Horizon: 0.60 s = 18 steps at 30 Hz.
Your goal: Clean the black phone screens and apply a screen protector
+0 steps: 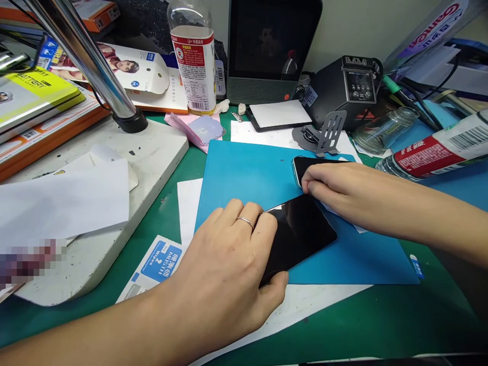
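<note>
A black smartphone (301,229) lies screen up on a blue work mat (244,173). My left hand (224,274), with a ring on one finger, grips the phone's near left end, thumb under its lower edge. My right hand (339,185) lies with fingers closed over the near edge of a second dark phone with a silver rim (305,165), at the mat's far right. Something white shows under that hand; I cannot tell what it is.
A white stand base (152,162) with a metal pole (87,61) sits left. A drink bottle (192,56), a dark screen (272,46), a soldering station (348,86), a metal phone holder (330,134), a glass jar (385,129) and wipe packets (158,264) surround the mat.
</note>
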### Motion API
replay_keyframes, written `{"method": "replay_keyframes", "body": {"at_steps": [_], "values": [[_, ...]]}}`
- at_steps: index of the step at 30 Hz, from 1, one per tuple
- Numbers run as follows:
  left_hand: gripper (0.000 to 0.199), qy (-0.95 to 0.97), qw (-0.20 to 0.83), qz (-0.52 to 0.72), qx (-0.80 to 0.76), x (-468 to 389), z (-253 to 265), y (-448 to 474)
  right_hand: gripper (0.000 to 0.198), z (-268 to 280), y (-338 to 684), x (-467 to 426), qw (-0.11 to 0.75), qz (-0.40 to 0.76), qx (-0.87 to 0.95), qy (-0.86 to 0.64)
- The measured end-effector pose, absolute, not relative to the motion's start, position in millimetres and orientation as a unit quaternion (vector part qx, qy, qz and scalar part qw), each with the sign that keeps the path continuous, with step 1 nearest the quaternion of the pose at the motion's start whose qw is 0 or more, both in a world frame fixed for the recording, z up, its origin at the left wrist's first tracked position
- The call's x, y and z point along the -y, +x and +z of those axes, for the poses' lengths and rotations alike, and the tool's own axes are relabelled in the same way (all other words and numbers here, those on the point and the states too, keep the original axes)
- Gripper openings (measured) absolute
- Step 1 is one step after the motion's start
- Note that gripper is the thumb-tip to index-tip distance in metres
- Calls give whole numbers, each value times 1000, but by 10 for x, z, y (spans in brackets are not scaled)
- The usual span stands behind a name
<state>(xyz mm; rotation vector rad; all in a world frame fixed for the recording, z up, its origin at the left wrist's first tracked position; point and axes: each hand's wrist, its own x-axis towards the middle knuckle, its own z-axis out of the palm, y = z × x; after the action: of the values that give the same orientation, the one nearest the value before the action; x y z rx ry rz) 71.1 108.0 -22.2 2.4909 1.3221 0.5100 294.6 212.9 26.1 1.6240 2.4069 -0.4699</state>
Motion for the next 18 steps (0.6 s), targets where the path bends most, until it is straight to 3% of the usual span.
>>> {"method": "replay_keyframes", "body": {"at_steps": [18], "values": [[23,862,135,181,-454,-1078,-237,704,39,278,3003,-2152,115,-177,-802,559]]}}
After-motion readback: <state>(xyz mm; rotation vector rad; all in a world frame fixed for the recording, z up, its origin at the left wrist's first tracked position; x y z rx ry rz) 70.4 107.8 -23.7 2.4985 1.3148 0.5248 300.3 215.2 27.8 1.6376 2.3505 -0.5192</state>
